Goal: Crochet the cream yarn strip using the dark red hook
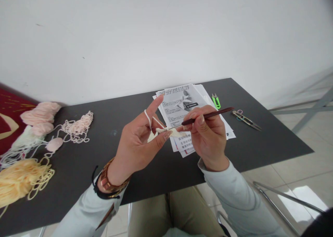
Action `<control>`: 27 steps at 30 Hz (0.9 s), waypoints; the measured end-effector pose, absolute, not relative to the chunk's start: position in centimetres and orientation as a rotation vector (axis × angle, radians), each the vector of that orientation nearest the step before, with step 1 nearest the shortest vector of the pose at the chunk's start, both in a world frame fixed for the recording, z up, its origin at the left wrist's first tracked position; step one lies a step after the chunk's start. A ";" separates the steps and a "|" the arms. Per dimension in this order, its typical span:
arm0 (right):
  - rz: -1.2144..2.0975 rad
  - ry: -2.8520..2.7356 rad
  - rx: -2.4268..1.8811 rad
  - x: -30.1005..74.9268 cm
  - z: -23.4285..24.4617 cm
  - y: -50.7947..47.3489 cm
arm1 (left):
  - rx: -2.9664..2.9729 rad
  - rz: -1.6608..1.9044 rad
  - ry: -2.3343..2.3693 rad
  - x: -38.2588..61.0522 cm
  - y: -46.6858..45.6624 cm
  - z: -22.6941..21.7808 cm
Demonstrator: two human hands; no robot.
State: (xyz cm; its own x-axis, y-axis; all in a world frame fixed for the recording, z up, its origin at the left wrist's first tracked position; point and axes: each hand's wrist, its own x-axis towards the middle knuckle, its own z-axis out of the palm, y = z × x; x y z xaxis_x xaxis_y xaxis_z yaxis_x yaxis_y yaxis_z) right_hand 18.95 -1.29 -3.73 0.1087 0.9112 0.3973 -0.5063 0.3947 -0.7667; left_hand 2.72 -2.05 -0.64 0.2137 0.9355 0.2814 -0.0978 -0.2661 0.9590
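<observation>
My left hand [140, 143] pinches a small cream crochet piece [177, 133] between thumb and fingers. White yarn [148, 119] loops round its raised index finger and runs down to the piece. My right hand [209, 136] grips a crochet hook [208, 115] by its dark brown handle. The hook's thin shaft points left and reaches the cream piece by my left thumb; its very tip is hard to make out. Both hands are held above the table, close together, with printed sheets [170, 108] behind and below them.
On the dark table [109, 126], pink yarn [43, 114] and yellow yarn [20, 181] lie at the left, beside a loose pale-pink tangle [79, 126] and a red bag [10, 119]. Green thread snips [215, 101] and metal snips [246, 120] lie right of the papers. A white wall [156, 39] stands behind.
</observation>
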 end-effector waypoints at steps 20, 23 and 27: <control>0.811 -1.077 -0.532 18.9 -4.3 -1.5 | 1.550 1.260 0.880 2.3 -1.9 -1.1; 0.772 -1.096 -0.541 18.8 -4.4 -1.5 | 1.558 1.268 0.883 2.3 -1.8 -1.1; 0.655 -1.138 -0.541 18.7 -4.4 -1.6 | 1.597 1.285 0.907 2.3 -1.9 -1.4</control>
State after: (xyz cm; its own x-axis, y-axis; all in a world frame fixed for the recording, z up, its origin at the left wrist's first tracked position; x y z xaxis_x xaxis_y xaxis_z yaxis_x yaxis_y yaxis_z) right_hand 18.69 -1.56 -4.37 0.2736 0.7153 0.6430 -0.1965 0.6960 -0.6906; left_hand 2.31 -1.86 -1.39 0.2012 0.9167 0.3452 0.0184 -0.3559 0.9344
